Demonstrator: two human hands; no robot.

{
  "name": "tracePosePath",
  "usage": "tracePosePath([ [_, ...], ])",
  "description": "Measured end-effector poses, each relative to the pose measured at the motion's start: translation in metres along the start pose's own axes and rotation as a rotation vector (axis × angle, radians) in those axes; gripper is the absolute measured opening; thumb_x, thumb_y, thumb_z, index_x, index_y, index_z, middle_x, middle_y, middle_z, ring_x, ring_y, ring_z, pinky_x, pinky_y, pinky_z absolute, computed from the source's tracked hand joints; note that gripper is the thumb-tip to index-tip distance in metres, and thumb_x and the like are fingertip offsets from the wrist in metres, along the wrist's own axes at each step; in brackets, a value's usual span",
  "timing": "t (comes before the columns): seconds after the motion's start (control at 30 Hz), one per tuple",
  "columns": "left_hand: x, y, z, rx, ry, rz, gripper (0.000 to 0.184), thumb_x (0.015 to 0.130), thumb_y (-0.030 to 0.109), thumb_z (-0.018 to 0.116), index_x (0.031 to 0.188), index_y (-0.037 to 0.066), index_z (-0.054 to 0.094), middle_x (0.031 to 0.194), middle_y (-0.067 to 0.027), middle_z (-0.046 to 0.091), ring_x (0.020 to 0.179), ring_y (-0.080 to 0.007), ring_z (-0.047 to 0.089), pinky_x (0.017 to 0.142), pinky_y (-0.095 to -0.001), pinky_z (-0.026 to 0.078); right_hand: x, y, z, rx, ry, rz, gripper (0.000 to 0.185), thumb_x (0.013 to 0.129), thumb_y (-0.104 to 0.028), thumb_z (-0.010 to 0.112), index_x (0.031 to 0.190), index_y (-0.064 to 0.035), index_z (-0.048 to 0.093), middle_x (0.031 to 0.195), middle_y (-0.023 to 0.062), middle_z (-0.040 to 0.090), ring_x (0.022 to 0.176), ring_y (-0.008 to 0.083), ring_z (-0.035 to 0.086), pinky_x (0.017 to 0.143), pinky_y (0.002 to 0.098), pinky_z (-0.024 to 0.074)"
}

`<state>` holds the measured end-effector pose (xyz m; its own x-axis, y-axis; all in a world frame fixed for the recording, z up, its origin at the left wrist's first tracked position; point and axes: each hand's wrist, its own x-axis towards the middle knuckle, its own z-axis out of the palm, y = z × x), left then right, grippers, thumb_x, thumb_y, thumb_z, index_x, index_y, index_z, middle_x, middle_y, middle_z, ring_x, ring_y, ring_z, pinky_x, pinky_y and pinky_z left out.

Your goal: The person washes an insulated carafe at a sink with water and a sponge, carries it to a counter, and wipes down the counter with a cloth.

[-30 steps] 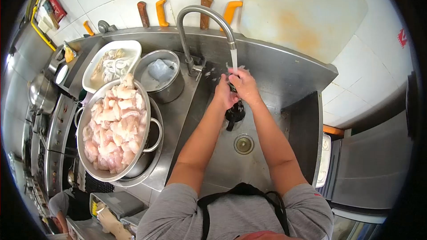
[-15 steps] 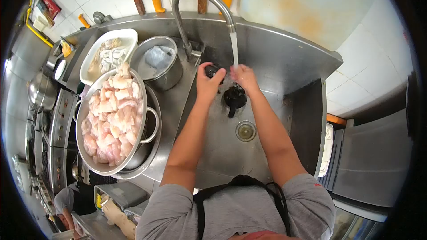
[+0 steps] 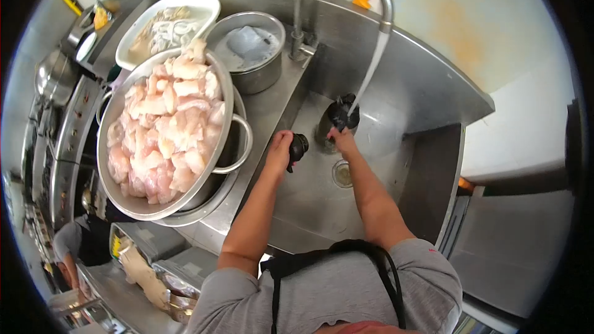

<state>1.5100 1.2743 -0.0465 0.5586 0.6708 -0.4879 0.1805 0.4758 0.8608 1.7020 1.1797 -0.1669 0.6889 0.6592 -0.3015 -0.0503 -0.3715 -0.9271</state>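
Running from the tap [image 3: 388,9] at the far side, water [image 3: 372,74] lands on a black vessel [image 3: 340,115] in the sink [image 3: 309,213], beyond the drain [image 3: 342,174]. The right hand [image 3: 341,140] grips the vessel's near side, seemingly by a handle; the left hand [image 3: 281,147] is closed around a smaller black piece [image 3: 299,146], off to the left and out of the stream. I'd call the wetting partway along: the two parts are apart, and neither is set aside. How clean either one is, and so how much is left, I can't tell from here. The vessel's inside is hidden, its shape blurs under the splash, and some of the left hand's fingers are out of sight behind the piece. The tap's bend is cut off at the far edge, and only part of another person [image 3: 69,242] shows at near left.
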Motion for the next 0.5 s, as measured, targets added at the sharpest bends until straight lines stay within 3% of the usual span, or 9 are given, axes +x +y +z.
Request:
tracePosePath([
  [0.07,0.003,-0.001,-0.004,-0.033,-0.061,0.028,0.029,0.086,0.036,0.042,0.099,0.011,0.048,0.077,-0.0027,0.051,0.057,-0.0104,0.048,0.044,-0.0248,0.039,0.018,-0.023,-0.015,0.073,0.015,0.021,0.025,0.080,-0.023,0.054,0.088,0.0008,0.053,0.070,0.0085,0.058,0.068,0.0165,0.055,0.064,0.0304,0.0431],
  [0.13,-0.001,0.004,-0.005,-0.046,-0.076,0.034,0.028,0.085,0.037,0.042,0.098,0.012,0.049,0.076,-0.0019,0.050,0.057,-0.0103,0.048,0.044,-0.0243,0.038,0.043,-0.033,-0.027,0.033,0.088,0.111,0.027,0.080,-0.022,0.053,0.087,0.0036,0.054,0.075,0.0141,0.060,0.074,0.0213,0.057,0.067,0.0333,0.0439],
  [0.23,-0.006,0.010,-0.005,-0.084,-0.084,0.016,0.027,0.085,0.036,0.043,0.096,0.012,0.049,0.076,-0.0014,0.050,0.057,-0.0099,0.048,0.044,-0.0236,0.038,0.121,0.035,-0.041,-0.398,0.308,-0.376,0.030,0.081,-0.025,0.051,0.090,0.0033,0.056,0.085,0.0194,0.060,0.084,0.0300,0.057,0.075,0.0371,0.0434],
  [0.33,0.003,0.001,-0.007,-0.020,-0.063,0.030,0.027,0.084,0.036,0.044,0.096,0.012,0.049,0.077,-0.0016,0.050,0.057,-0.0095,0.048,0.044,-0.0233,0.037,0.090,-0.057,-0.021,-0.994,0.009,-0.264,0.028,0.080,-0.026,0.052,0.091,-0.0008,0.057,0.088,0.0177,0.060,0.082,0.0337,0.057,0.071,0.0395,0.0443],
  [0.37,0.004,-0.002,-0.008,-0.035,-0.066,0.061,0.028,0.084,0.037,0.043,0.094,0.012,0.049,0.075,-0.0017,0.050,0.056,-0.0091,0.047,0.043,-0.0228,0.036,0.098,-0.056,-0.017,-0.996,-0.060,-0.179,0.033,0.077,-0.030,0.053,0.090,-0.0004,0.061,0.099,0.0202,0.057,0.094,0.0379,0.052,0.078,0.0414,0.0424],
  [0.5,0.007,0.001,-0.016,0.086,-0.120,0.056,0.035,0.085,0.042,0.037,0.093,0.011,0.050,0.070,-0.0021,0.050,0.051,-0.0090,0.045,0.040,-0.0224,0.035,0.086,-0.087,0.005,-1.353,-0.211,0.065,0.037,0.074,-0.029,0.054,0.101,-0.0027,0.056,0.104,0.0191,0.055,0.102,0.0315,0.051,0.086,0.0387,0.0404],
])
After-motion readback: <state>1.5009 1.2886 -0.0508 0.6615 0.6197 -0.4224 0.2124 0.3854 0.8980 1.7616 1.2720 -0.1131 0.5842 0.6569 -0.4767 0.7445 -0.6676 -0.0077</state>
